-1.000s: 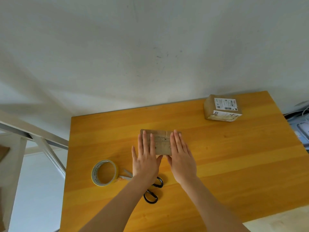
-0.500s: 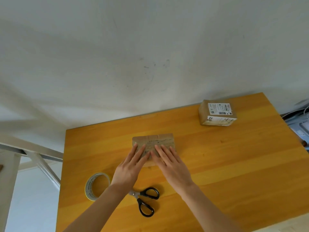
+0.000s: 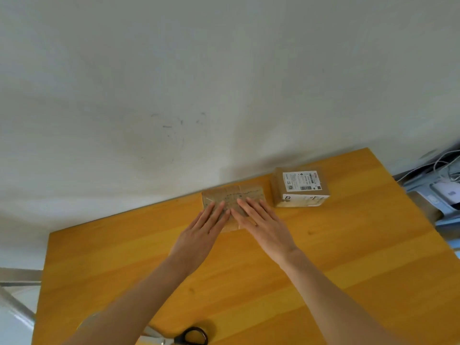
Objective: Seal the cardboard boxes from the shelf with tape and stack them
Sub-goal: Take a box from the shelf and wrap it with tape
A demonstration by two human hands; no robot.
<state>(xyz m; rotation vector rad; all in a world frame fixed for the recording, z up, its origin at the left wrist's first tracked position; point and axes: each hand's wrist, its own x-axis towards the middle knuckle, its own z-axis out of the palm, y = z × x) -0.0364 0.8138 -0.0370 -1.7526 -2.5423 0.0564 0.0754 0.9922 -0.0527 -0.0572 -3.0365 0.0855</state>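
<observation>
A small brown cardboard box (image 3: 234,194) lies flat near the back edge of the orange wooden table (image 3: 348,257), close to the wall. My left hand (image 3: 199,235) and my right hand (image 3: 266,227) both press on its top with straight fingers, covering its near half. Just to its right stands a second cardboard box (image 3: 300,188) with a white shipping label on top. The two boxes sit side by side with a narrow gap between them.
Black-handled scissors (image 3: 191,336) lie at the table's front edge, partly behind my left forearm. The tape roll (image 3: 88,321) is barely visible beside that arm. White cables and devices (image 3: 445,185) crowd the right of the table. A metal frame (image 3: 15,302) stands at the left.
Both hands have pushed the small box away from me across the table, up to the back edge beside the labelled box. The scissors and tape now lie far nearer me.
</observation>
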